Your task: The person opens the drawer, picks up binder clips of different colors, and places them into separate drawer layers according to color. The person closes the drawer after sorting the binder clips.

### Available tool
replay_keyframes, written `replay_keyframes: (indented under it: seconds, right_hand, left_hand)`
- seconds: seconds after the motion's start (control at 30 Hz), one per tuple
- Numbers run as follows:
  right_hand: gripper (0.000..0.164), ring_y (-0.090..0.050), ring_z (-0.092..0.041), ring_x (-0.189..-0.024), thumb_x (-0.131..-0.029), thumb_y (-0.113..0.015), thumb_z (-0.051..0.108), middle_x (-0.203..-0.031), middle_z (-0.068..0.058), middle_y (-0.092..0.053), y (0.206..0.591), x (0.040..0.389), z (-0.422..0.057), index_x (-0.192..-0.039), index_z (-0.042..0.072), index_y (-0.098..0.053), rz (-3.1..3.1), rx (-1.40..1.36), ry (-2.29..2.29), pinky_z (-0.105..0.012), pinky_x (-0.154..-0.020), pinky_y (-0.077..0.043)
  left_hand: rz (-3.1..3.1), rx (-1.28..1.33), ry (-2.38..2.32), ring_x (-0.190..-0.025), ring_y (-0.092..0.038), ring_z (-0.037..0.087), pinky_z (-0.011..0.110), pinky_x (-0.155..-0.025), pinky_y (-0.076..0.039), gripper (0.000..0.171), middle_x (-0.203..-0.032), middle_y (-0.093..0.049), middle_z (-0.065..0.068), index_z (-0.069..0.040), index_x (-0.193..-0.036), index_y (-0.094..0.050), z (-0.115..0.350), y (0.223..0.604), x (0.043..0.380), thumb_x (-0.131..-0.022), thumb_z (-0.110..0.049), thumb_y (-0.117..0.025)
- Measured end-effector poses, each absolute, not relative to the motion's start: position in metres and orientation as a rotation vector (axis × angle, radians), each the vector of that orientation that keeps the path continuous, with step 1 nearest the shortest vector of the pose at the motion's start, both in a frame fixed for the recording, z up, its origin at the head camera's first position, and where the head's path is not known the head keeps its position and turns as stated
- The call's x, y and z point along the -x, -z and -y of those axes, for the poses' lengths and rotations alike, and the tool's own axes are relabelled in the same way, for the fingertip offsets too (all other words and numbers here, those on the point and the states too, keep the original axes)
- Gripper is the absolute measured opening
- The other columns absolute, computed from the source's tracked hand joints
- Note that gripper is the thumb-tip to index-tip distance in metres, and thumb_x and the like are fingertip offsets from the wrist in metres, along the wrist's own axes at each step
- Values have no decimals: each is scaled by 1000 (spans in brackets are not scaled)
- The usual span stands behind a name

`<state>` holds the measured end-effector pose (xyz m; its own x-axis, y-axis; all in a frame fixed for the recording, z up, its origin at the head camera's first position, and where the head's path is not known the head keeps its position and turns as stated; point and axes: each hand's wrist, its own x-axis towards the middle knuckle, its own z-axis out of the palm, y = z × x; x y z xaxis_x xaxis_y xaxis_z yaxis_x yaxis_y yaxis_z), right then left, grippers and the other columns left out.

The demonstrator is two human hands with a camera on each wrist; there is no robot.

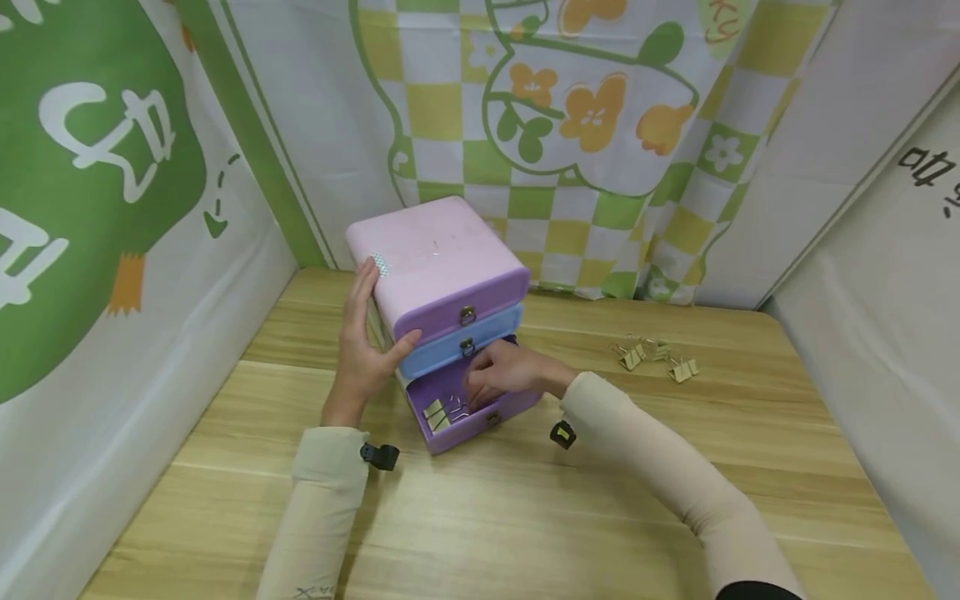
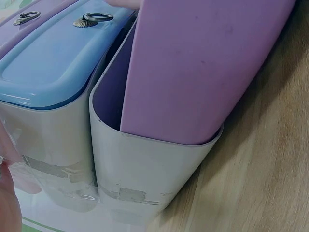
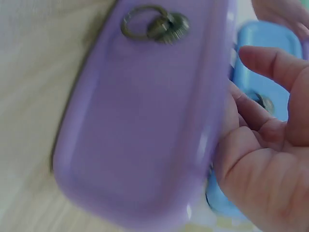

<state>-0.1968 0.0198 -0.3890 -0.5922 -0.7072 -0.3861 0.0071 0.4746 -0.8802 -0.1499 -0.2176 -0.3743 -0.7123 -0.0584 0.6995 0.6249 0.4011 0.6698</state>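
Observation:
In the head view a small three-tier drawer box (image 1: 442, 250) has a pink top and its bottom purple drawer (image 1: 465, 432) pulled out. My left hand (image 1: 358, 354) steadies the box's left side, thumb at the front edge and fingers reaching up toward the top. My right hand (image 1: 510, 372) reaches down into the pulled-out drawer. Its fingertips are hidden behind the drawer front in the right wrist view, so I cannot tell whether it holds anything. Several gold binder clips (image 1: 437, 415) lie in the drawer's left part, beside that hand.
More gold binder clips (image 1: 681, 370) lie on the wooden table (image 1: 525, 517) to the right of the box. The blue middle drawer (image 2: 53, 63) and the purple top one are pushed in, each with a ring pull. A checked curtain (image 1: 555, 200) hangs behind.

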Motion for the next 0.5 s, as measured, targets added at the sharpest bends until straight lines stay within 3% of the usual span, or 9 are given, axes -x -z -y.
replay_keyframes:
  seconds: [0.23, 0.5]
  right_hand:
    - [36, -71, -31, -101, -93, -48, 9, -113, -27, -67, 376, 201, -60, -120, -12, -60, -2018, 548, 1289, -41, -93, -57]
    - [28, -71, -23, -95, -91, -60, 18, -109, -16, -72, 372, 192, -111, -113, 4, -68, -2420, 607, 1229, -35, -83, -60]
  left_hand:
    - [1995, 495, 1351, -152, -17, 21, 47, -126, -14, 94, -161, -23, 9, -5, -150, -31, 217, 375, 151, -69, -16, -78]
    - [2000, 489, 1360, -152, -16, 19, 49, -125, -15, 95, -162, -22, 7, -7, -151, -30, 218, 375, 151, -70, -17, -77]
